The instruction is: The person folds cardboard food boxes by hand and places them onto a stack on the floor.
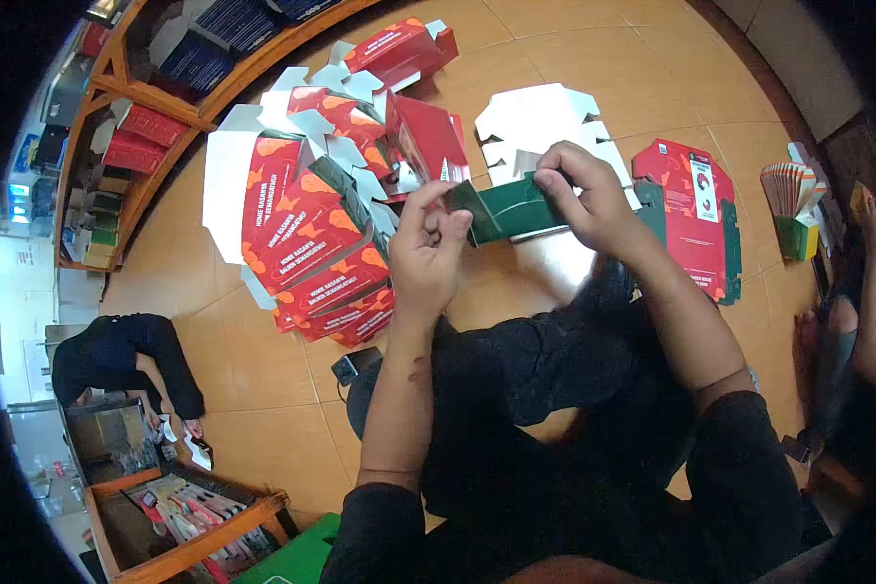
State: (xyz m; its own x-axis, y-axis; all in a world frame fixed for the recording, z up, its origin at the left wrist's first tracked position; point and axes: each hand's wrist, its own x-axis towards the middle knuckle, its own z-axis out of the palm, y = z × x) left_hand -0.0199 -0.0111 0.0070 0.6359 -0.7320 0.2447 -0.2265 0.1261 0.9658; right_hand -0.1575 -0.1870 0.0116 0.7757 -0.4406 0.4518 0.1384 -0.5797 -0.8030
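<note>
Between my hands is a dark green cardboard piece (518,208), a folded box part with a glossy face. My left hand (426,248) pinches its left end, where a flap stands up. My right hand (586,200) grips the right end with the thumb on the near face. Just beyond lies a flat carton blank (545,112), white side up, with notched flaps. To the left is a spread pile of red printed cartons (307,258), partly folded, with white flaps. On the right a flat red carton (686,219) with green edges rests on the floor.
Tiled floor (263,428) lies around me. A bundle of thin packets in a green and yellow box (796,234) stands at right. Wooden shelves (209,107) hold more boxes at upper left. One person (131,355) bends over at left; another person's leg (837,341) shows at right.
</note>
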